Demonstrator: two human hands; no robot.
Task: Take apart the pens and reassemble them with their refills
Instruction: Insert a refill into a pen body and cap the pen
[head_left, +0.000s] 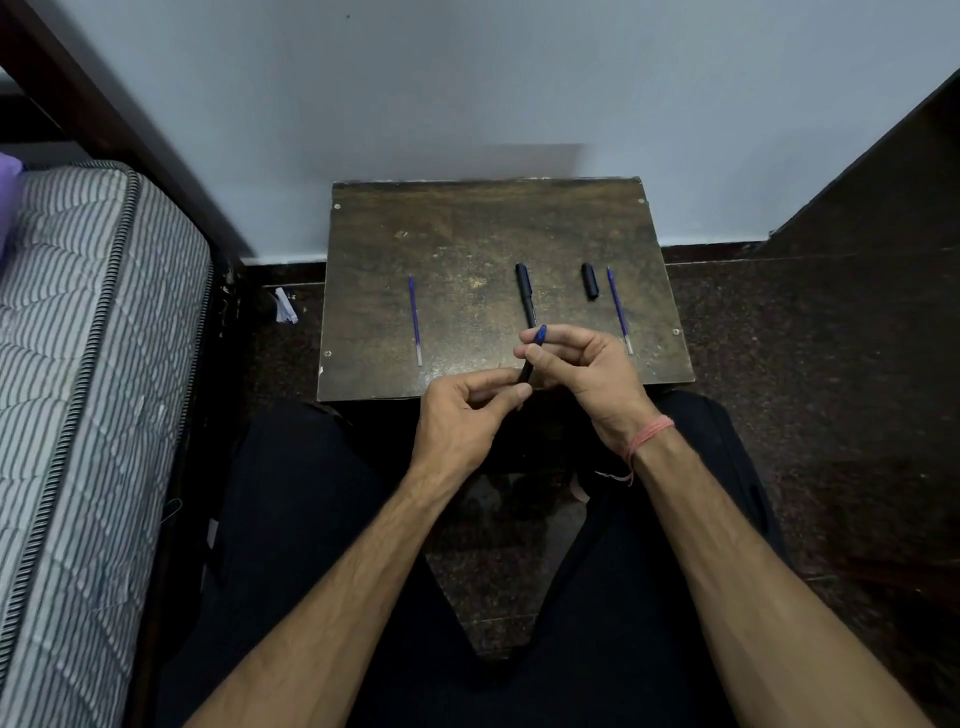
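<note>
- My left hand (460, 415) pinched the lower end of a black pen (529, 364), while my right hand (576, 369) closed its fingertips around the upper end, where a blue tip showed. The pen hung tilted over the near edge of the small wooden table (467, 234).
- On the table lay a capped black pen (525, 293) in the middle, a loose cap (590, 281) to its right, a blue refill (619, 310) just beside that cap, and another blue refill (414, 319) well apart on the left.
- I judged the main risk was dropping a piece: the held pen sat over the gap between table and lap, so a part pulled free too sharply could fall to the dark floor (hard to spot there).
- A twist with too much force could bend a thin refill or flick it away.
- The right wrist hovered near the right refill; a careless sweep could roll it off the edge.
- Mixing up refills and barrels seemed possible, since the parts looked alike.
- No containers were in view; every loose part lay bare on the tabletop, with nothing to stop rolling.
</note>
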